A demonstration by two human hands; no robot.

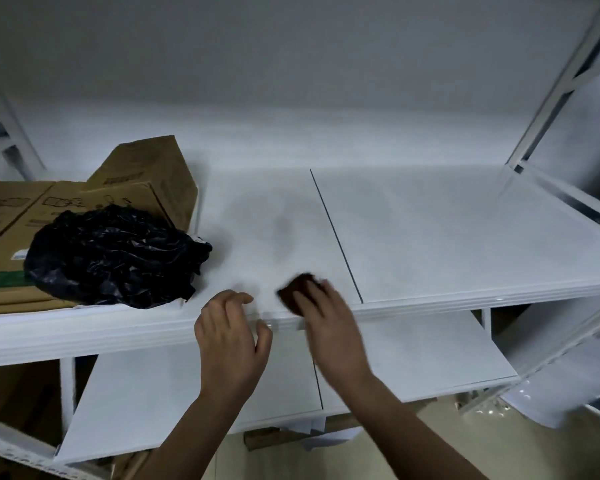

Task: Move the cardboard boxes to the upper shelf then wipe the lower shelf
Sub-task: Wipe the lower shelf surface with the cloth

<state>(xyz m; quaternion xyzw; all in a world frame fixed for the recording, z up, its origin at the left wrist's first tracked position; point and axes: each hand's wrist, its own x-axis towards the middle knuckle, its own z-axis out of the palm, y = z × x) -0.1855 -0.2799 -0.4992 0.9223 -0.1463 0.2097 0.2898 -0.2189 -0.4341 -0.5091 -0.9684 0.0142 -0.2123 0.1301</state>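
A white upper shelf (447, 237) fills the middle of the head view, with a lower white shelf (187, 386) below it. Cardboard boxes (146, 178) stand on the upper shelf at the left. My right hand (329, 327) holds a dark brown cloth (297, 289) against the upper shelf near its front edge. The hand and cloth are blurred. My left hand (231, 336) hovers at the shelf's front edge with fingers loosely curled and holds nothing.
A crumpled black plastic bag (115, 254) lies on the boxes at the left. White metal shelf posts (561, 84) rise at the right. More cardboard (18, 393) shows under the shelf at the lower left. A seam (336, 237) splits the upper shelf.
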